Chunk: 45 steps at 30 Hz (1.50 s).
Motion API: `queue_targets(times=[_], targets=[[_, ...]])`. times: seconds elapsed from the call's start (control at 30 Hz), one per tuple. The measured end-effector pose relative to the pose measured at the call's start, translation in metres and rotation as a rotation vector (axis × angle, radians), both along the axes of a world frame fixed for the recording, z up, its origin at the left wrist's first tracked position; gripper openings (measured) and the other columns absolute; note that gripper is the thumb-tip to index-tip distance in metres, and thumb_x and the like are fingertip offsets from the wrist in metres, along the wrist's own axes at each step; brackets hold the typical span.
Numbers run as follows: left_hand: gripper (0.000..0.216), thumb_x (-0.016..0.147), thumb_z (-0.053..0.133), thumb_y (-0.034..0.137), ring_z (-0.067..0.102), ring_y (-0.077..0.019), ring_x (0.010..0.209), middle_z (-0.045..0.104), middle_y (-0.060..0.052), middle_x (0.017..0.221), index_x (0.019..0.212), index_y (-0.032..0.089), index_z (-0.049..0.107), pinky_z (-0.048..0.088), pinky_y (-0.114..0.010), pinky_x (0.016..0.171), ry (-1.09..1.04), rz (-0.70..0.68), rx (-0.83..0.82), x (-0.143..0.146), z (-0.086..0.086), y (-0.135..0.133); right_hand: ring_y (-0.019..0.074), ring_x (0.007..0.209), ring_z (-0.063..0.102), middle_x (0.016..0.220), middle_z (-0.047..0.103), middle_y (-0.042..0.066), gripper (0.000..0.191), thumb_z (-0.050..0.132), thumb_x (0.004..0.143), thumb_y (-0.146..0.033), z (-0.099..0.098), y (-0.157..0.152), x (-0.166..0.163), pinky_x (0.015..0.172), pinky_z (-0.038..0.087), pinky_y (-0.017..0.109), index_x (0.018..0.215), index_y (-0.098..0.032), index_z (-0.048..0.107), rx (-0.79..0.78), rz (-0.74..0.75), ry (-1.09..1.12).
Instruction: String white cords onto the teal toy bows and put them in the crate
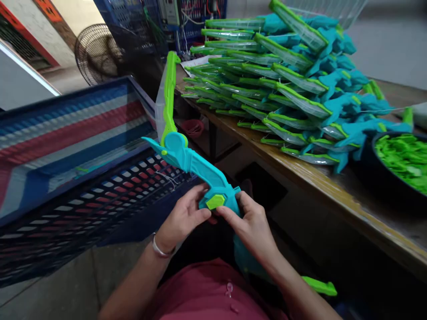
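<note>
Both hands are closed on the middle of a teal and green toy bow [196, 166], held over the person's lap. The left hand [185, 217] grips the teal handle from the left, and the right hand [252, 227] grips it from the right. The thumbs meet just beside a green hexagon cap [215, 202] set in the handle. A silver bracelet [160, 250] circles the left wrist. One green limb of the bow rises up and away from the hands. The other runs down behind the right forearm, and its tip [320, 287] shows near the lap.

The person sits in a dark red garment [207, 295] over a grey concrete floor [60, 289]. A long wooden table [336, 193] with a worn edge stands to the right, well apart from the hands. On it a large pile of matching bows [293, 84] lies stacked in rows. Beside the pile is a black bowl [376, 178] full of small green parts [405, 160].

On the left a big blue crate [83, 195] with latticed walls stands close to the left forearm, and a striped sheet [66, 129] lies over it. Behind it a round wire fan [96, 53] stands by a pale wall. A small red basket [193, 128] sits under the table's far end. Another blue crate [133, 22] and tangled wiring fill the background. The raised limb crosses in front of the table's far corner and hides part of it.
</note>
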<state>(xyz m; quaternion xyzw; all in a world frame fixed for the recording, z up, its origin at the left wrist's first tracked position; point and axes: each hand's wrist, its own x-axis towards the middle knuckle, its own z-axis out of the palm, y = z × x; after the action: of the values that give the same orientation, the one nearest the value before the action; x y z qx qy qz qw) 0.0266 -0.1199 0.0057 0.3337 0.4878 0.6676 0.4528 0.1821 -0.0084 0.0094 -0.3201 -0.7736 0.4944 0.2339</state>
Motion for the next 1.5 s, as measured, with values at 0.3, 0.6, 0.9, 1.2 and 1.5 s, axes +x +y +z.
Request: queue_targets(times=[0.3,0.6,0.9,1.2,1.5], targets=[[0.044,0.090,0.071,0.032,0.068,-0.0238,0.096,0.070,-0.011,0.122,0.131,0.018,0.061,0.057,-0.031,0.079,0.247,-0.021,-0.110,0.010,0.004,0.005,0.0146,0.073,0.057,0.083,0.067,0.000,0.034,0.067,0.088,-0.049,0.013,0.018,0.001,0.067,0.046,0.025,0.103,-0.018,0.064,-0.231,0.183,0.100],[0.029,0.084,0.073,0.025,0.068,-0.0248,0.089,0.074,-0.009,0.101,0.111,0.016,0.070,0.053,-0.030,0.079,0.569,0.096,-0.127,0.012,-0.004,0.017,0.0136,0.065,0.053,0.072,0.062,-0.001,0.029,0.071,0.081,-0.044,-0.003,0.017,0.000,0.064,0.041,0.026,0.085,-0.017,0.063,-0.099,0.015,0.058],[0.036,0.087,0.073,0.036,0.069,-0.0269,0.101,0.075,-0.012,0.111,0.116,0.016,0.072,0.055,-0.035,0.089,0.061,-0.144,-0.020,-0.001,-0.015,0.037,0.0149,0.065,0.059,0.073,0.062,-0.001,0.033,0.077,0.075,-0.045,-0.015,0.026,0.008,0.059,0.053,0.027,0.082,-0.018,0.059,-0.476,-0.017,0.264],[0.076,0.068,0.087,0.024,0.064,-0.0335,0.121,0.062,-0.015,0.141,0.139,0.025,0.060,0.057,-0.044,0.094,-0.169,-0.411,0.071,-0.009,-0.022,0.075,0.0113,0.048,0.057,0.069,0.067,0.002,0.049,0.063,0.083,-0.062,-0.032,0.041,0.008,0.041,0.047,0.020,0.093,-0.013,0.064,-1.045,0.354,0.388],[0.036,0.064,0.089,0.030,0.073,-0.0322,0.099,0.078,-0.014,0.107,0.096,0.016,0.078,0.060,-0.038,0.087,-0.103,-0.384,-0.077,0.027,-0.025,0.077,0.0163,0.060,0.070,0.077,0.074,0.009,0.074,0.050,0.081,-0.083,-0.024,0.044,0.075,0.055,0.058,0.025,0.089,-0.013,0.071,-0.689,0.190,-0.062]])
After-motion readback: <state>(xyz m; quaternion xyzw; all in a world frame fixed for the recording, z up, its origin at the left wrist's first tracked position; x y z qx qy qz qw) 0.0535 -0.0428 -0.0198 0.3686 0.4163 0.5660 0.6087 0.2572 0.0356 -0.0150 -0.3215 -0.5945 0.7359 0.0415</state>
